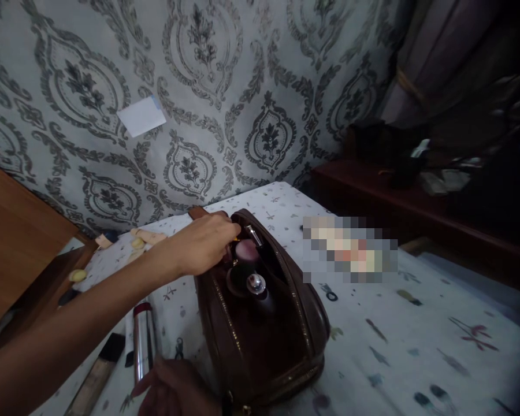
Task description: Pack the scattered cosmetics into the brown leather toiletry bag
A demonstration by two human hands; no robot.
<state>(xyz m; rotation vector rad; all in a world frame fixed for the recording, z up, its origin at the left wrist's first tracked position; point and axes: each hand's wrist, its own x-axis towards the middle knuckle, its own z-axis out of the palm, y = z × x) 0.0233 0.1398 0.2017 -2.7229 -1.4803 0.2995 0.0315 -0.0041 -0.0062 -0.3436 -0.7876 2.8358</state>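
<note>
An open brown bag (268, 341) with a zipper lies on a white patterned cloth. Inside it are a pink-topped brush (246, 251), a round silver-capped item (256, 283) and a slim silver-ended item (254, 236). My left hand (205, 242) is closed at the bag's far left rim; its fingertips and whatever they hold are hidden. Low in the view, my right hand (169, 387) has its fingers closed around the lower end of a silver tube (144, 341) with a dark red band, left of the bag. The rest of that hand is dim.
A bottle with a black cap (97, 370) lies at the lower left. Small yellowish items (137, 243) are near the wall. Right of the bag, a blurred-out item (351, 249) rests on the cloth (416, 346). A wooden panel (21, 237) stands left, dark red furniture (364, 196) right.
</note>
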